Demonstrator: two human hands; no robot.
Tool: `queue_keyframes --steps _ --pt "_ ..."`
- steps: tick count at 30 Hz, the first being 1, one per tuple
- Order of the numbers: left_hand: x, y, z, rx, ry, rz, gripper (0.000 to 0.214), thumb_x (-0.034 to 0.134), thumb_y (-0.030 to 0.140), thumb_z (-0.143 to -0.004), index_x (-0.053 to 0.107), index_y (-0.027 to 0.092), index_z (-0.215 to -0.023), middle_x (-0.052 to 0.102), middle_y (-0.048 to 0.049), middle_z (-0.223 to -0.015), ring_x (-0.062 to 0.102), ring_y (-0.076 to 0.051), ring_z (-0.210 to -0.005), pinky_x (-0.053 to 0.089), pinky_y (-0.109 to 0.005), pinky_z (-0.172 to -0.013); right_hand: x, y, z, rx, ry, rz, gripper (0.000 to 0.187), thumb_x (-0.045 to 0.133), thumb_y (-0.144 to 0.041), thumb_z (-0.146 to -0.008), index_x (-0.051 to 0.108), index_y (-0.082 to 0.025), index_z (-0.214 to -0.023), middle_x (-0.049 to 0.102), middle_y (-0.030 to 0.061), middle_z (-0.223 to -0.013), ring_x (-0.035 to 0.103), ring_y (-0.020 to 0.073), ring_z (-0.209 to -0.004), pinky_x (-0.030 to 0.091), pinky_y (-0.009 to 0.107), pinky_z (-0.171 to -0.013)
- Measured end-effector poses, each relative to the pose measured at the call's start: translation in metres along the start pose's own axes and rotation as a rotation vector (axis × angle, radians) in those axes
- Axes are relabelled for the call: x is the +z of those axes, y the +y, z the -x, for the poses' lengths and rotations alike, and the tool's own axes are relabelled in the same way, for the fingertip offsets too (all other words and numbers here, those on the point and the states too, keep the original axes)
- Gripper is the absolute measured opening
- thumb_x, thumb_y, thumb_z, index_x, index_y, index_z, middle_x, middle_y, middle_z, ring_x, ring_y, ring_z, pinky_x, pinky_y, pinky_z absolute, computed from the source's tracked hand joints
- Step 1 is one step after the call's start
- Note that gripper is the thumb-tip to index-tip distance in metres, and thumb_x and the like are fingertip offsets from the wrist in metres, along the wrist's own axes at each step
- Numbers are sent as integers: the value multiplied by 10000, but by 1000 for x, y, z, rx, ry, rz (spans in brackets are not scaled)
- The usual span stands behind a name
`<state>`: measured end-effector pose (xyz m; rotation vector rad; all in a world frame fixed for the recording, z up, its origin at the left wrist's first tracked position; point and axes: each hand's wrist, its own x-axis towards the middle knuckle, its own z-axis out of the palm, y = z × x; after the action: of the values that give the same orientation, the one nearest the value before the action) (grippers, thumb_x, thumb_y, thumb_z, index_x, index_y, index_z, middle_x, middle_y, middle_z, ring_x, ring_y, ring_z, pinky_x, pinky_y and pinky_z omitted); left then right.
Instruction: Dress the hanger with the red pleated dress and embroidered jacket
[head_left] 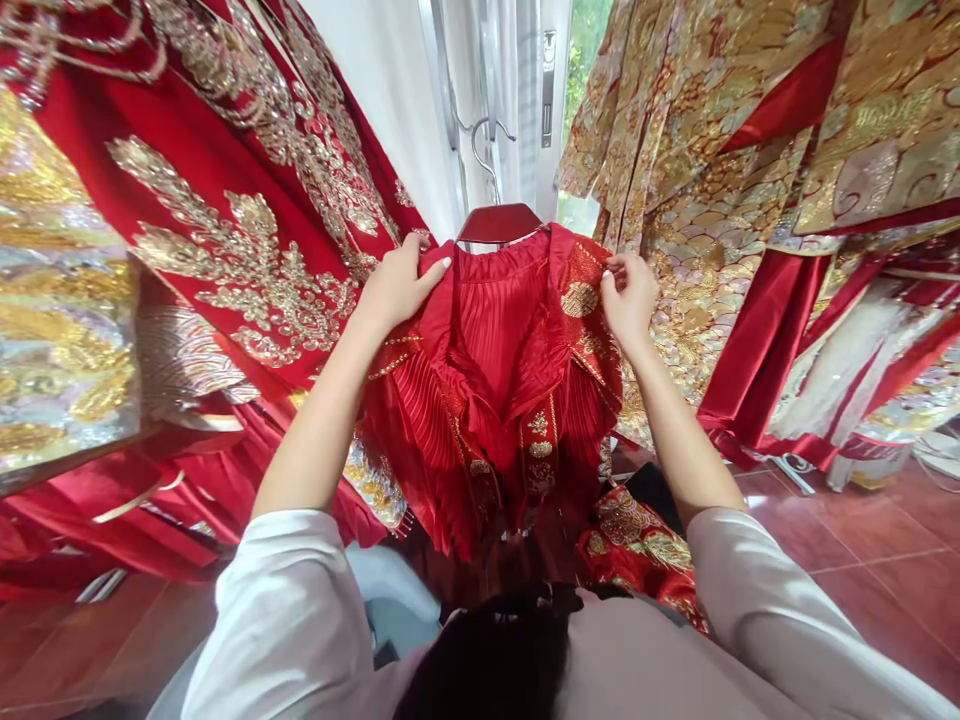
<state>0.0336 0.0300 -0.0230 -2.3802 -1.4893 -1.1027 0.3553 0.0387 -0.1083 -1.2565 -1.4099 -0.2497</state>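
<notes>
A red pleated skirt [495, 380] with gold embroidered panels hangs from a dark red hanger [499, 222] with a metal hook, straight in front of me. My left hand [401, 280] grips the skirt's waistband at its left end, fingers closed on the cloth. My right hand [628, 295] pinches the waistband at its right end, beside a gold embroidered panel. Both arms reach up in white sleeves.
A red robe with heavy gold embroidery [225, 220] hangs close on the left. Gold and red garments [720, 180] hang on the right. A window frame [525, 100] and white curtain stand behind the hanger. Red floor tiles [862, 540] show at lower right.
</notes>
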Motion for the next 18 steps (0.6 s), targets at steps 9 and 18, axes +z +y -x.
queue_keyframes --steps 9,18 --pt "8 -17 -9 8 -32 25 321 459 472 -862 607 190 -902 650 -103 -848 578 -300 -989 425 -365 -873 -3 44 -9 -50 -148 133 189 507 -277 -831 575 -165 -966 559 136 -1032 496 261 -997 390 476 -923" --pt "20 -7 2 -30 102 65 380 399 517 -896 569 247 -1102 634 -102 -1058 513 -304 -1129 371 -390 -965 -29 30 -14 70 -263 -232 419 461 -564 -842 389 -212 -626 381 -10 -593 343 128 -574 342 280 -579"
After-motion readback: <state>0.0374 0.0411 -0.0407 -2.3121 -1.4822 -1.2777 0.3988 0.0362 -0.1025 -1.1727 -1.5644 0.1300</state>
